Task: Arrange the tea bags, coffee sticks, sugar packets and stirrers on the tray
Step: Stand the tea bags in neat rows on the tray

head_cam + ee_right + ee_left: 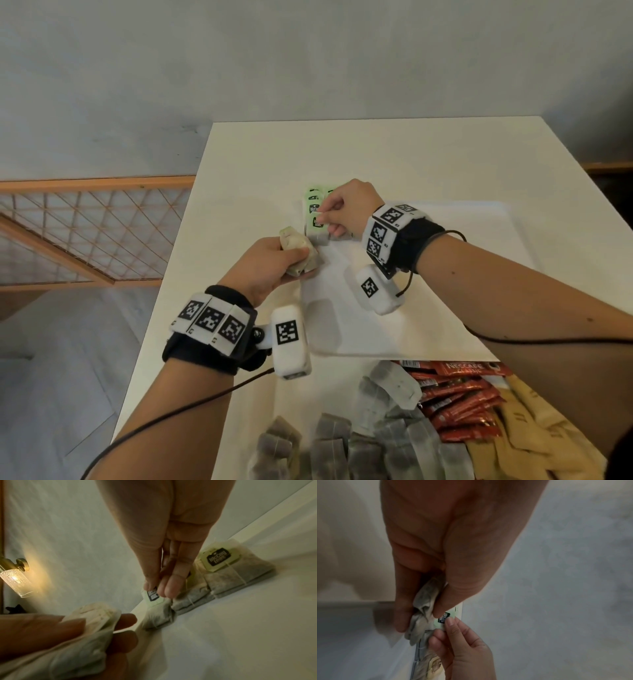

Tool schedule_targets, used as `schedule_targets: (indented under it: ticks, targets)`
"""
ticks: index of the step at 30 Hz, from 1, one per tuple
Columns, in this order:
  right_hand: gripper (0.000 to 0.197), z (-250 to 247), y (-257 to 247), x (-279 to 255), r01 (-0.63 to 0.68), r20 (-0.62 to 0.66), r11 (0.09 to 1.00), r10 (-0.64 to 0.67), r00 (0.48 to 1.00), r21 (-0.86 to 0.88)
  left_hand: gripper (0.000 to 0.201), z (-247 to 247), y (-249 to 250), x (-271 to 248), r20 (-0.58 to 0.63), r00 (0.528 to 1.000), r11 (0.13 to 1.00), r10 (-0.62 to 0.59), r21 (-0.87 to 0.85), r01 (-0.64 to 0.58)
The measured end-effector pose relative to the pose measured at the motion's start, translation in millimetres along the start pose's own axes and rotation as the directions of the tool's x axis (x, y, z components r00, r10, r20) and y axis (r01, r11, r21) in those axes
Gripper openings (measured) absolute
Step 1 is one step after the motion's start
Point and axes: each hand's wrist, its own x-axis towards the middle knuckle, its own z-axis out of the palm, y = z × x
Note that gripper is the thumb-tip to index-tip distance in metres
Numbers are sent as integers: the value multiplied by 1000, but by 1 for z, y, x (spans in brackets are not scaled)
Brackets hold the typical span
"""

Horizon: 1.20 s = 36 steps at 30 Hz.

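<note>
- Loose tea bags [346,442], red coffee sticks [459,394] and tan packets [534,428] are lying heaped nearest, too overlapped to count.
- Left hand [270,265] is gripping a crumpled bunch of soft paper tea bags [299,251].
- Right hand [346,209] is pinching a green tag [152,596] on a row of tea bags [223,577] lying on the white tray [445,274].
- White table [376,150] is meeting a grey wall [308,51].

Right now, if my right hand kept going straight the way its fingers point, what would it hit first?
Your right hand points down at the nearest tea bag in the row on the tray. Its fingertips already pinch that bag's green tag, so it meets that bag first.
</note>
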Motion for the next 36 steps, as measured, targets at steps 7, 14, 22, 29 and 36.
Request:
schedule_targets:
  ticks: [7,14,22,29,36]
  targets:
    - [18,-5,-1,-3,75,-63,997,-76,995,-25,21,1,-3,-2,34,998,999,46,-22,-45]
    - [16,-22,4,-48,105,75,990,-112,991,98,19,31,3,-18,154,988,999,12,40,-19]
    - [4,-42,14,-83,146,65,986,-151,986,76,18,63,-1,-36,240,971,984,-6,175,-37]
    - [10,-50,24,-100,96,-74,989,-88,993,115,15,67,-6,-51,252,966,977,-53,215,-3]
    - [15,-56,30,-108,41,-246,995,-18,969,88,17,64,-10,-61,218,974,973,-56,233,4]
